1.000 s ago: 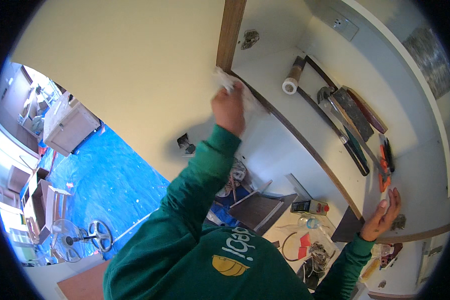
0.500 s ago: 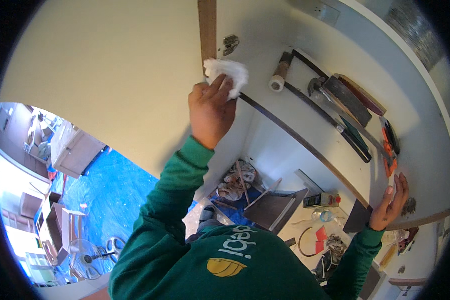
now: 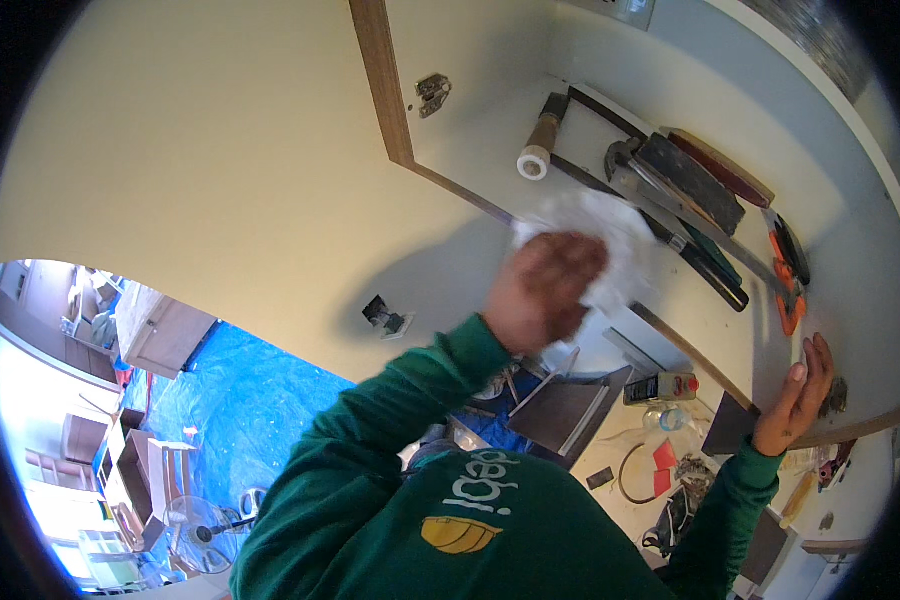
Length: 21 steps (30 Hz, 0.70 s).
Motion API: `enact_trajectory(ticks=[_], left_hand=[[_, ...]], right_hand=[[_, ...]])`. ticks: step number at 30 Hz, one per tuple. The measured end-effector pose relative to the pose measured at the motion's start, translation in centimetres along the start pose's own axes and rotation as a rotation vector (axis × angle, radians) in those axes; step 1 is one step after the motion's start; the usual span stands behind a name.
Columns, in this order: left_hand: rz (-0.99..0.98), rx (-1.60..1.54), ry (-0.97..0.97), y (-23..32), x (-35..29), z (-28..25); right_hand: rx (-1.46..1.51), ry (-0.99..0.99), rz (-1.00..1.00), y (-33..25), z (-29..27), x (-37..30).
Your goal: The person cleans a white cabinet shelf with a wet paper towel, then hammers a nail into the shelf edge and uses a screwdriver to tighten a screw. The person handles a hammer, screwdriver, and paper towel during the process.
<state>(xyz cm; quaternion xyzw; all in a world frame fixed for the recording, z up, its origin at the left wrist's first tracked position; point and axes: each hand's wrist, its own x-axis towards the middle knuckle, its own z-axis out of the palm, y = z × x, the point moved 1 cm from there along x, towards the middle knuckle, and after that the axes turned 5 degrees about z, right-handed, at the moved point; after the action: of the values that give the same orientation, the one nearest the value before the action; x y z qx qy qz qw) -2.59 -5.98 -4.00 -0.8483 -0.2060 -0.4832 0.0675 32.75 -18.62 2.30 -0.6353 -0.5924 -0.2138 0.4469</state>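
Observation:
My left hand (image 3: 545, 290), slightly smeared by motion, is closed on a crumpled white cloth (image 3: 625, 235). The cloth is over the brown front edge (image 3: 695, 350) of a white cabinet shelf and hides part of that edge. My right hand (image 3: 798, 400), fingers stretched out, rests against the cabinet's side panel near the shelf's right end, holding nothing. Just above it lies an orange-handled tool (image 3: 785, 270). Further in on the shelf are a claw hammer (image 3: 622, 155), a dark sanding block (image 3: 690, 180), a black-handled tool (image 3: 715, 272) and a cylindrical tube (image 3: 540, 145).
Metal hinges (image 3: 432, 95) sit on the cabinet wall. Lower down, a counter holds a rectangular can (image 3: 660, 388), a clear bottle (image 3: 665, 418) and red pieces (image 3: 663, 468). Blue sheeting (image 3: 240, 420) covers the floor at left, with a fan (image 3: 195, 530) and furniture around it.
My left hand has moved right and nearer with the cloth, from the upright edge to along the shelf edge. The right hand stays at the side panel. The view has shifted slightly.

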Motion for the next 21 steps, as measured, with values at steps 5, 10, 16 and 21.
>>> enact_trajectory(ticks=[5, 10, 16, 21], left_hand=[[-0.313, 0.197, 0.005, -11.7, -5.4, -7.8], [-0.328, -0.046, 0.123, -5.5, -3.3, -2.9], [0.154, -0.273, 0.018, 7.0, 2.5, 7.9], [-0.243, -0.933, -0.039, 7.7, 3.4, 8.2]], right_hand=[[0.065, 0.024, -0.013, 0.6, 0.3, -0.3], [0.080, 0.049, -0.012, -0.1, 0.7, -0.1], [0.138, 0.079, 0.026, -0.3, 0.8, 0.2], [0.087, 0.098, 0.014, 0.4, 0.2, 0.2]])
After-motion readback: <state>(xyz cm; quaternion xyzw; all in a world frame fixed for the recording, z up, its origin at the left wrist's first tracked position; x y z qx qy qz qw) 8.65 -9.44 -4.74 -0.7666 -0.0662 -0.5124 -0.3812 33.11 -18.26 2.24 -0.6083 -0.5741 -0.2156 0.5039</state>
